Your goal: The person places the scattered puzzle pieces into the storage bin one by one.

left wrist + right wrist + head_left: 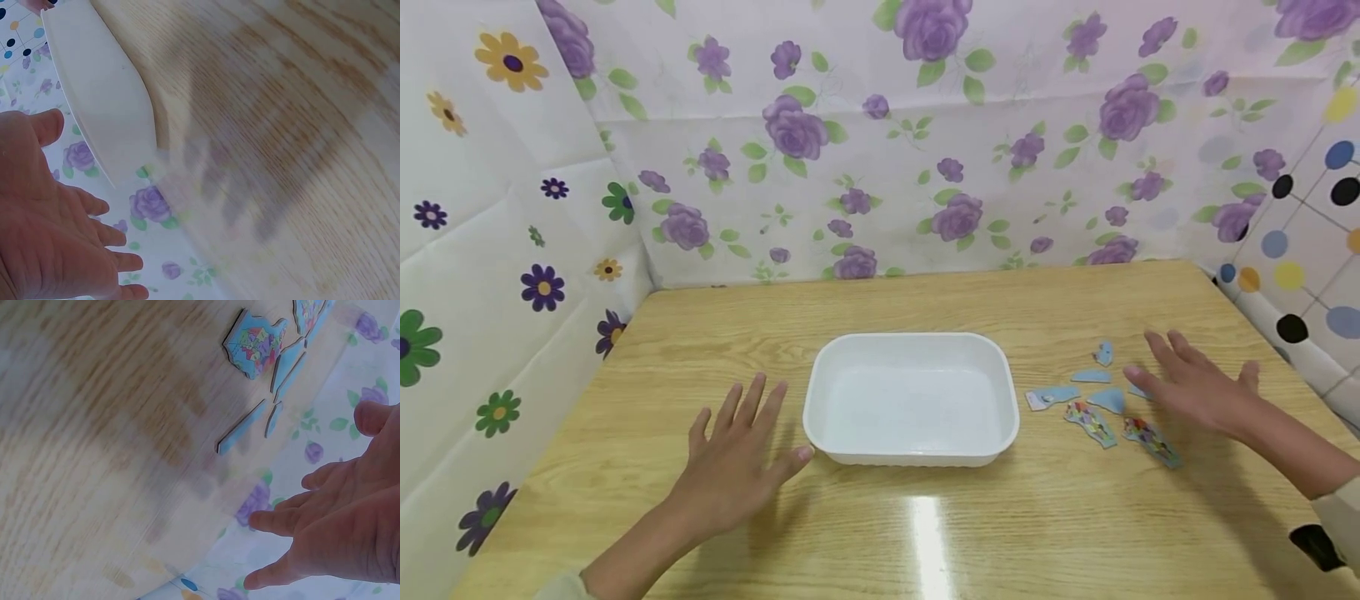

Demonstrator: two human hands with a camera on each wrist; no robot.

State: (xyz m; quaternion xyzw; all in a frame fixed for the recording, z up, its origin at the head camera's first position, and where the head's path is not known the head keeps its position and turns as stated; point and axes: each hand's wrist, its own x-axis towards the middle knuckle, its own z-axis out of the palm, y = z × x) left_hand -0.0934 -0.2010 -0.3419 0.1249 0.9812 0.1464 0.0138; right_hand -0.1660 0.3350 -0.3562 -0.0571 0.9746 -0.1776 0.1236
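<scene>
Head view: a person has both hands out over a wooden table (925,533). The left hand (737,458) is flat with its fingers spread out, and it holds nothing. Its thumb is very close to the front left corner of a white tray (831,392); I cannot tell if it touches. The tray sits in the middle of the table (it has nothing in it).

The right hand (1198,383) is open too, with fingers straight and spread, and nothing is in it. It is over the right side of the table, just beside a little bunch of puzzle pieces (1093,400). The pieces lie flat on the wood, to the right of the tray and apart from it. Some are plain blue and some have bright pictures on them. One piece is partly hidden under the fingers.

The left wrist view shows the left hand's open palm (47,237) near the tray's white side (100,100). The right wrist view is a bit blurry, but the right hand's fingers (281,519) are straight and the pieces (259,344) lie beyond them on the table.

Flowery cloth walls (887,150) stand around the table.
</scene>
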